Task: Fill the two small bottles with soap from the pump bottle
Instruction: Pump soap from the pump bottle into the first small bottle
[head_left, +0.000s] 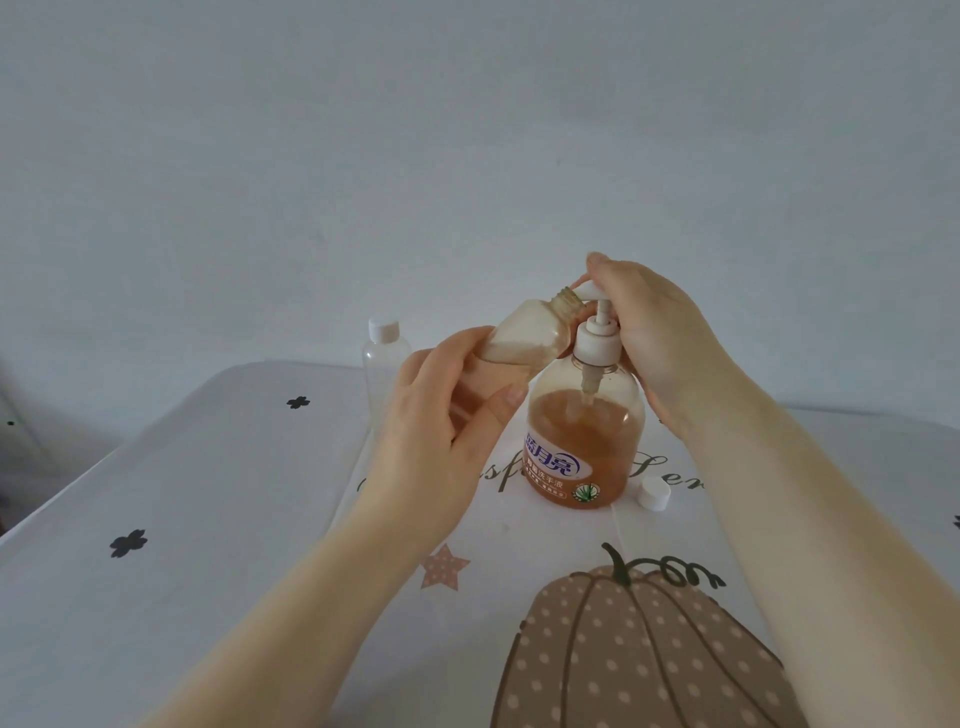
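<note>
my left hand (441, 431) held a small bottle (524, 338) tilted at the nozzle; my right hand (654, 332) closed its grip on the pump bottle (587, 447).

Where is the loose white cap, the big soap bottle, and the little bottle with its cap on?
loose white cap (654, 492), head view, on its top.
big soap bottle (584, 441), head view, on its orange belly.
capped little bottle (385, 358), head view, on its clear shoulder.

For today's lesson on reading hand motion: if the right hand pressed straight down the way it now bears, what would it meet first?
The right hand already rests on the white plastic pump head of the large clear pump bottle of orange soap. Pressing down, it would probably meet the white collar next; depth is unclear.
</note>
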